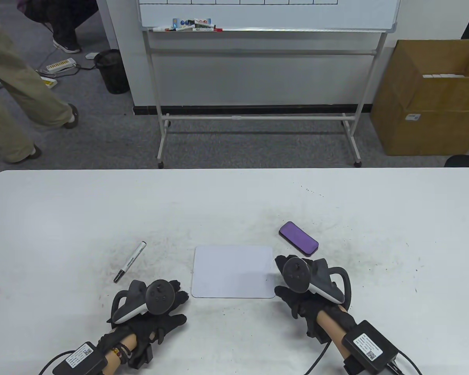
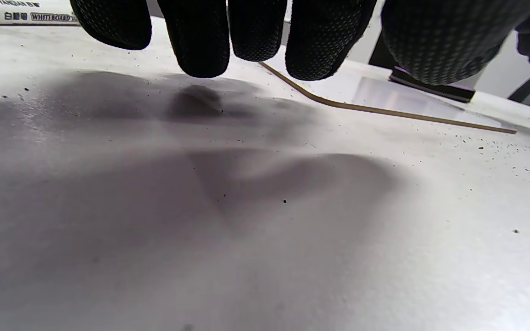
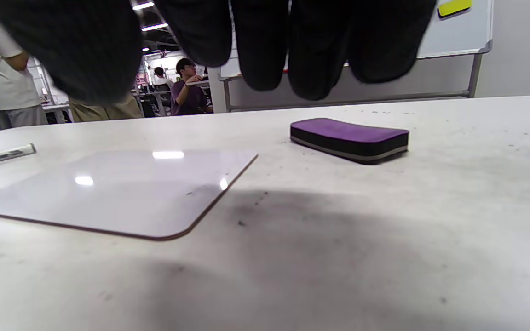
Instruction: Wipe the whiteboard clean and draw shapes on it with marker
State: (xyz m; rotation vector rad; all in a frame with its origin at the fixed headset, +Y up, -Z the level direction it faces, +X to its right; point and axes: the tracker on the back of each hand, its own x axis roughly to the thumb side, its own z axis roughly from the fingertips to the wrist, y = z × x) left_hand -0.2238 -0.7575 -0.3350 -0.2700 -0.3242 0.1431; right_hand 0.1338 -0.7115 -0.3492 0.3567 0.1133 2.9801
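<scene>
- The small whiteboard (image 1: 233, 271) lies flat on the bench (image 1: 234, 195), and everything else is placed here in relation to it.
- My reading is that the task stands at its very start: the board's face looks blank apart from a faint smudge near its right edge (visible in the right wrist view), so the wipe seems to come first.
- The left hand (image 1: 156, 308) sits just beside the board's near-left corner, fingers relaxed and apart, holding nothing; in its wrist view the fingertips (image 2: 200, 50) hang just above the bench.
- The right hand (image 1: 301, 289) sits just beside the board's right edge, fingers loose and clamped on nothing; whether it touches the board I cannot tell.
- The purple eraser (image 1: 298, 238) rests beyond the board's far-right corner, apart from it and near the right hand.
- The marker (image 1: 130, 261) lies to the board's left, apart from it, dark cap end toward the person.
- The next move likely calls for the right hand to reach over to the eraser, grip it by its long sides and bring it flat onto the board, while the left hand steadies the board so it does not slide.
- Writing: the marker barrel reads "WHITEBOARD" in the left wrist view (other small characters beside it are too cropped to read).
- The labels on the wrist units and on the cardboard box (image 1: 430, 97) far behind the board are too small to read.
</scene>
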